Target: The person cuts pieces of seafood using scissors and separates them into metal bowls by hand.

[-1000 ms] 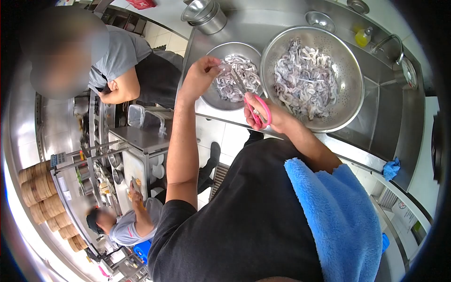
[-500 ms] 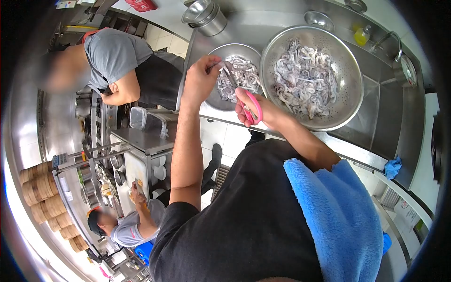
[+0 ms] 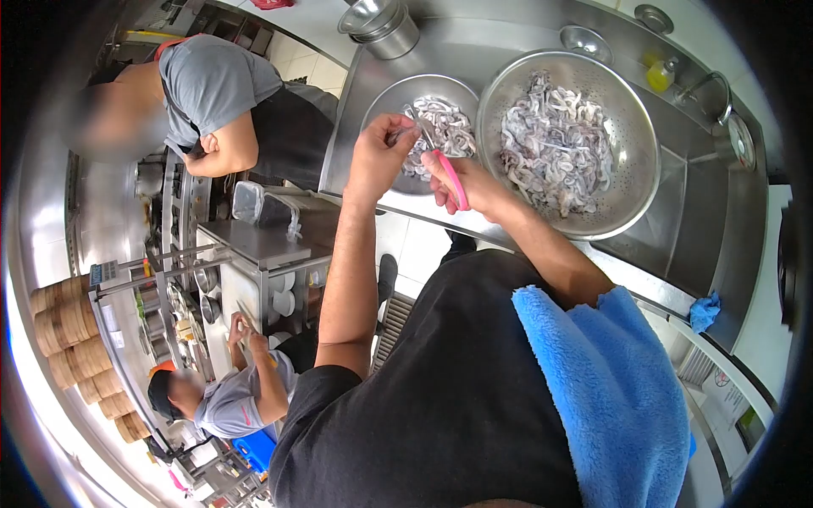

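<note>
Scissors tips close to the pinching left fingers, over the smaller bowl

The pink-handled scissors (image 3: pixel 451 180) have turned since a second ago: both finger loops showed then, and now the handle stands almost edge-on in the right hand (image 3: pixel 472 188), curled around it. The two hands have also drawn closer together. The left hand (image 3: pixel 378 159) is narrowed to a pinch on a small pale piece (image 3: pixel 407 129), mostly hidden by the fingers. The blades point at that piece; whether they are parted, I cannot tell. Across the room, the capped worker (image 3: pixel 246 394) has brought both hands together.

Under the hands, near the front edge of the steel counter (image 3: pixel 461 52), sits the smaller bowl (image 3: pixel 396 91), holding a loose heap of greyish-white strips (image 3: pixel 449 120). Just beside it, to the right, the large perforated colander (image 3: pixel 633 148) carries a bigger pile of similar pieces (image 3: pixel 555 148). Stacked metal pots (image 3: pixel 394 38) stand at the counter's far left corner, and a bottle of yellow liquid (image 3: pixel 660 74) stands by the back edge, near the tap (image 3: pixel 721 89).
</note>
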Demonstrator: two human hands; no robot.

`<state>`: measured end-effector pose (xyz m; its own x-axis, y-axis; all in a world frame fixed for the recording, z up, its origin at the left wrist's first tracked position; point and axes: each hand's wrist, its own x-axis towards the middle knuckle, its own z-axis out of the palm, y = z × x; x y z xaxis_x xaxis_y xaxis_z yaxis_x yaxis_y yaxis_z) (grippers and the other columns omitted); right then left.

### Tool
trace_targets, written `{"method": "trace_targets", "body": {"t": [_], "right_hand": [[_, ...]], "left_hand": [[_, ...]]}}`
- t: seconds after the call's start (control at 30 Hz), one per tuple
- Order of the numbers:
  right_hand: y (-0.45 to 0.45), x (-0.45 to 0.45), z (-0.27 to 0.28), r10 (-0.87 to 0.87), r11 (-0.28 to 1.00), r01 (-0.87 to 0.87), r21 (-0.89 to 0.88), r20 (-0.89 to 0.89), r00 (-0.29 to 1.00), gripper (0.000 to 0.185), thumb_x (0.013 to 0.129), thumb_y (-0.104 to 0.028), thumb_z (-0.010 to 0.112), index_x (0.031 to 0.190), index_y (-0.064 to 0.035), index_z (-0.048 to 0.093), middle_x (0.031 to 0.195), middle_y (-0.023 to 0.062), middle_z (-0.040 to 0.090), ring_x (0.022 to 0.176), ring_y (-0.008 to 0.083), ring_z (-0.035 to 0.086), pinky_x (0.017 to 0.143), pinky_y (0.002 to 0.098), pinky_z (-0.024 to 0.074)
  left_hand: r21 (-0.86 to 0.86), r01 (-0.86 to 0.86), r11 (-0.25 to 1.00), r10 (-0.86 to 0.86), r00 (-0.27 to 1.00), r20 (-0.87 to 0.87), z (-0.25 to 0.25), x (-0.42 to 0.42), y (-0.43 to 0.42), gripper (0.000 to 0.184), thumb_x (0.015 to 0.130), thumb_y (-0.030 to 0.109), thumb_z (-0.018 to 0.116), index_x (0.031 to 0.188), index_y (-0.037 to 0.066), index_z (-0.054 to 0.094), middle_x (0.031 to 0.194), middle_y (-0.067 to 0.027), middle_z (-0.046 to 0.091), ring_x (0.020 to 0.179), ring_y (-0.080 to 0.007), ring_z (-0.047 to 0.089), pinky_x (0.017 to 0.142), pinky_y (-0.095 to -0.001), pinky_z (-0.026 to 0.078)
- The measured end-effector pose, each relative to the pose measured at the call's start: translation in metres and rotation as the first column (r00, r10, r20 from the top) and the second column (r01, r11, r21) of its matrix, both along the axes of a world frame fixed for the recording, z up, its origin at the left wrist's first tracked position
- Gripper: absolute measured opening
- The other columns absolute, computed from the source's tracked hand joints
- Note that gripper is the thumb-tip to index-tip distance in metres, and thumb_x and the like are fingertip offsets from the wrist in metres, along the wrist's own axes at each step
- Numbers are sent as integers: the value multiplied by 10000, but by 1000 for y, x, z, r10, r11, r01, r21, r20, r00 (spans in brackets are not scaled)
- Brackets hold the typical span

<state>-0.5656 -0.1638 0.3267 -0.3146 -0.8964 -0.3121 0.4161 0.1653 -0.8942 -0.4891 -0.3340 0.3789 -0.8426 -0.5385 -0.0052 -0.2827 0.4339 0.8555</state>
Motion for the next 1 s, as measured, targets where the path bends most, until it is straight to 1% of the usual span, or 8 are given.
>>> {"method": "trace_targets", "body": {"t": [0.3, 0.4, 0.5, 0.6, 0.7, 0.8, 0.9, 1.0], "right_hand": [[-3, -5, 0, 16, 999, -13, 45, -67, 998, 758, 920, -787, 504, 859, -39, 614, 690, 55, 595, 529, 120, 526, 491, 265, 414], [-2, -8, 3, 49, 997, -44, 55, -88, 995, 735, 922, -776, 517, 826, -54, 610, 682, 45, 578, 524, 111, 502, 482, 264, 396], [-1, -10, 2, 75, 992, -62, 109, -112, 991, 698, 905, -761, 569, 747, -83, 610, 637, 18, 551, 600, 118, 572, 490, 258, 399], [-4, -8, -4, 53, 997, -50, 51, -66, 996, 675, 916, -747, 570, 734, -97, 590, 602, 7, 534, 537, 98, 517, 483, 255, 391], [-1, -11, 3, 108, 994, -108, -1, -53, 993, 664, 994, -701, 468, 748, -92, 569, 601, 2, 513, 493, 88, 467, 470, 249, 367], [4, -12, 9, 146, 985, -145, -93, 8, 989, 663, 1015, -696, 416, 766, -98, 559, 605, -1, 506, 486, 83, 456, 461, 239, 353], [7, -17, 7, 179, 979, -166, -122, 112, 977, 688, 963, -749, 468, 740, -105, 562, 599, 3, 525, 487, 88, 475, 461, 233, 367], [7, -18, 6, 175, 981, -159, -109, 153, 973, 683, 1009, -719, 386, 797, -92, 553, 608, 13, 516, 472, 84, 430, 445, 231, 340]], "left_hand": [[70, 24, 997, -29, 997, 66, -12, 11, -2, 187, 978, 94, 686, 1125, -22, 676, 959, -23, 703, 880, -72, 623, 771, -235, 501], [43, 30, 999, -31, 999, 21, -17, 14, -7, 191, 953, 91, 695, 1109, -18, 683, 823, 2, 653, 719, -58, 549, 640, -239, 462], [101, -30, 994, 29, 1000, 6, -14, 15, -5, 251, 953, 86, 684, 1181, -16, 654, 837, 3, 630, 719, -59, 520, 628, -234, 441], [121, -39, 992, 40, 999, -13, -9, 13, -2, 344, 959, 106, 672, 1274, -17, 608, 880, -5, 618, 771, -64, 523, 671, -238, 447], [372, 3, 928, 16, 999, -48, -15, 12, -8, 383, 977, 114, 637, 1332, -16, 574, 889, 3, 589, 798, -72, 512, 715, -244, 439], [699, 201, 687, -106, 978, -177, -12, 12, -15, 382, 998, 110, 597, 1362, -5, 568, 839, 26, 546, 764, -85, 488, 725, -255, 425], [792, 257, 554, -169, 966, -195, -17, 12, -22, 296, 1021, 122, 582, 1295, 13, 594, 826, 39, 516, 738, -93, 460, 710, -253, 404], [777, 234, 584, -218, 968, -127, -18, 12, -20, 170, 1047, 186, 555, 1134, 46, 599, 829, 31, 508, 788, -107, 474, 753, -275, 411]]}}
